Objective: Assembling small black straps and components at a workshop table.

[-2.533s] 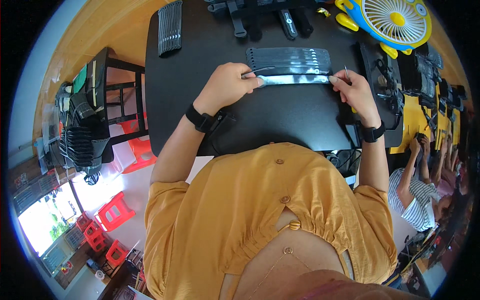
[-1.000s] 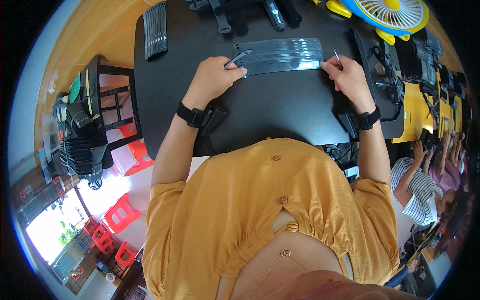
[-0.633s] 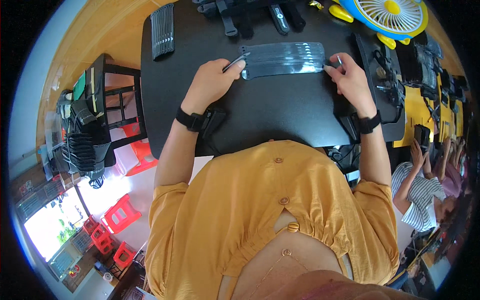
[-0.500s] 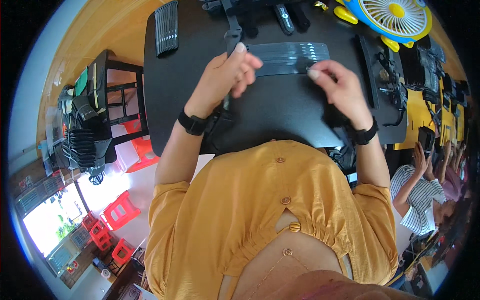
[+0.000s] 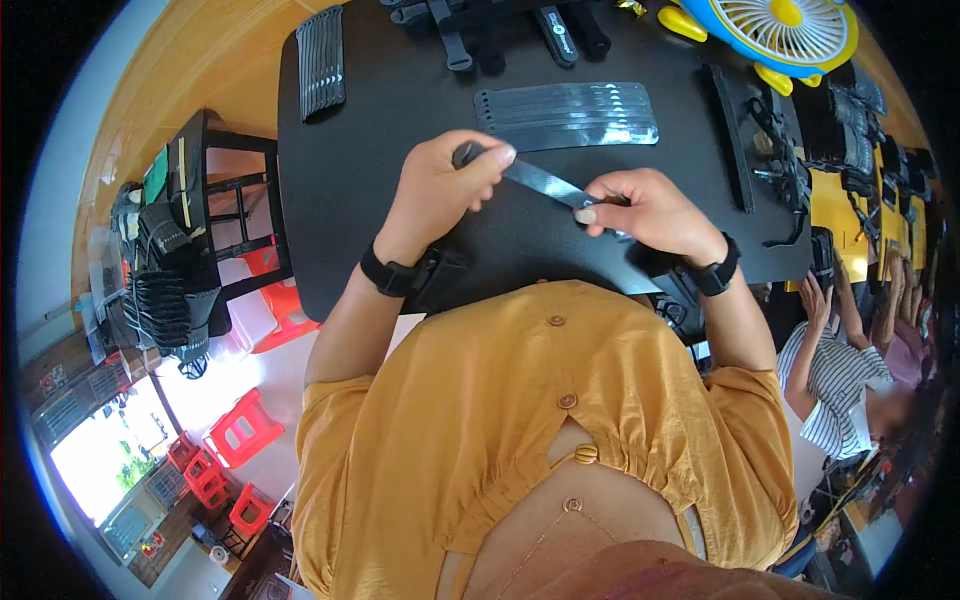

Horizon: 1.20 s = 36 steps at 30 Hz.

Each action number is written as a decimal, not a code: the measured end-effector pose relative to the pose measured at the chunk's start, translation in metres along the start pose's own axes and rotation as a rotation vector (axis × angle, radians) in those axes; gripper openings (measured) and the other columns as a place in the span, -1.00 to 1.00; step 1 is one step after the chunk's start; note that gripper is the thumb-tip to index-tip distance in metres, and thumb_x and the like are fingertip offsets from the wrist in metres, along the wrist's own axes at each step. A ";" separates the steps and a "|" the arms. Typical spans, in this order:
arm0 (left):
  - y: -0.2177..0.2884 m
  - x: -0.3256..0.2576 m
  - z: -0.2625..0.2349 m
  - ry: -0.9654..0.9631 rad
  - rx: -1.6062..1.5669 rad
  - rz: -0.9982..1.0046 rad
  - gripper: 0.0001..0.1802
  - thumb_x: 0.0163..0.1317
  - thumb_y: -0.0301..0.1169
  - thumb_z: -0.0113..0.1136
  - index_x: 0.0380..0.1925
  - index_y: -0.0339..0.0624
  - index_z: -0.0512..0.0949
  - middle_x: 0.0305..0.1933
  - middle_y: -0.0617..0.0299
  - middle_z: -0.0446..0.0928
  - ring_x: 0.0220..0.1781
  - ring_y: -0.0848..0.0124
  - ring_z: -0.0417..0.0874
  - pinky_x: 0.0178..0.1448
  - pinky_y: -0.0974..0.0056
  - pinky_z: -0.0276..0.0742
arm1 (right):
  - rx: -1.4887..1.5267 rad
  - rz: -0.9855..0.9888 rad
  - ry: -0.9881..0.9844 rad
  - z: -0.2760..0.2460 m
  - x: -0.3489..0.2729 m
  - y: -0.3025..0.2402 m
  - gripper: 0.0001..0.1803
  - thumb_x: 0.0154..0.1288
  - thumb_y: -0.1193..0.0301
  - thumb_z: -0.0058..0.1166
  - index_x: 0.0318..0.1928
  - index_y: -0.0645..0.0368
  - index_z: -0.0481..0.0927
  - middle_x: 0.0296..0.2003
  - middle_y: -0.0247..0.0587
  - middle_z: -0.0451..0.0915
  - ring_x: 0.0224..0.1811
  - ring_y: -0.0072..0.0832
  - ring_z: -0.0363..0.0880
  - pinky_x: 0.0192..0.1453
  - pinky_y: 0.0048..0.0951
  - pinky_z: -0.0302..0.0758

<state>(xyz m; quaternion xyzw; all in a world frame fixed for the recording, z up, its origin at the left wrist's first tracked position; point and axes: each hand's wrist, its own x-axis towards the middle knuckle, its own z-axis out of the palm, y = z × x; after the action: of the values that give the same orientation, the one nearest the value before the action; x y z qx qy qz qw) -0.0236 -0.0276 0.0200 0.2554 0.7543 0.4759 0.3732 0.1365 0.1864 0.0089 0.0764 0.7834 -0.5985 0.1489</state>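
Note:
A flat, glossy dark strip [image 5: 545, 182] slants between my two hands above the near part of the black table [image 5: 380, 190]. My left hand [image 5: 448, 178] is closed on its upper left end, thumb along the top. Toward the lower right end, my right hand [image 5: 648, 208] pinches it between thumb and fingers. Just beyond my hands lies a row of similar glossy strips [image 5: 565, 115], side by side, with round holes at their left ends. A second bundle of strips [image 5: 321, 65] lies at the table's far left corner.
Black straps [image 5: 450, 40] lie at the far edge. A blue-yellow fan [image 5: 780, 25] stands at far right, near a long black bar [image 5: 730, 140] and tangled black straps [image 5: 780, 150]. A black stool [image 5: 240, 190] stands left; a co-worker in stripes [image 5: 835, 370] sits right.
My right hand has left the row of strips and come down and left onto the strip's other end. My left hand has shifted slightly down. The strip now stretches between both hands.

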 end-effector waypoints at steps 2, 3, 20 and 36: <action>-0.011 -0.003 0.000 0.061 -0.082 0.025 -0.68 0.32 -0.25 0.21 -0.19 -0.35 0.63 -0.51 0.30 0.57 -0.60 0.63 0.49 -0.55 0.50 0.38 | -0.039 0.054 0.002 -0.009 -0.006 0.006 -0.83 0.32 0.33 0.20 -0.29 0.19 0.68 -0.53 -0.40 0.65 -0.48 -0.67 0.51 -0.33 -0.56 0.42; -0.015 -0.002 -0.003 0.001 -0.058 -0.024 -0.68 0.32 -0.24 0.22 -0.21 -0.35 0.63 -0.49 0.29 0.58 -0.59 0.64 0.49 -0.53 0.50 0.40 | -0.051 0.106 0.010 -0.013 -0.008 0.012 -0.84 0.31 0.37 0.18 -0.28 0.22 0.68 -0.54 -0.37 0.63 -0.46 -0.65 0.53 -0.29 -0.55 0.44; -0.024 0.029 -0.012 -0.030 0.192 -0.070 -0.66 0.25 -0.20 0.29 -0.30 -0.33 0.63 -0.53 0.29 0.57 -0.63 0.60 0.52 -0.60 0.47 0.40 | -0.045 0.241 0.484 -0.056 -0.012 0.022 -0.84 0.34 0.33 0.16 -0.20 0.15 0.62 -0.51 -0.49 0.55 -0.63 -0.79 0.28 -0.57 -0.68 0.17; -0.017 0.034 -0.011 0.019 0.246 -0.172 -0.65 0.17 -0.17 0.34 -0.36 -0.31 0.64 -0.59 0.32 0.53 -0.69 0.60 0.48 -0.64 0.45 0.36 | -0.084 0.304 0.553 -0.050 -0.008 0.021 -0.81 0.33 0.28 0.18 -0.24 0.14 0.61 -0.55 -0.49 0.52 -0.74 -0.81 0.24 -0.68 -0.70 0.11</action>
<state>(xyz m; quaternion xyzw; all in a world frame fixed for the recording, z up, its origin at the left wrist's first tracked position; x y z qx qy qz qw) -0.0533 -0.0159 -0.0036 0.2289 0.8296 0.3485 0.3713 0.1434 0.2410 0.0044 0.3464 0.7978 -0.4931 0.0208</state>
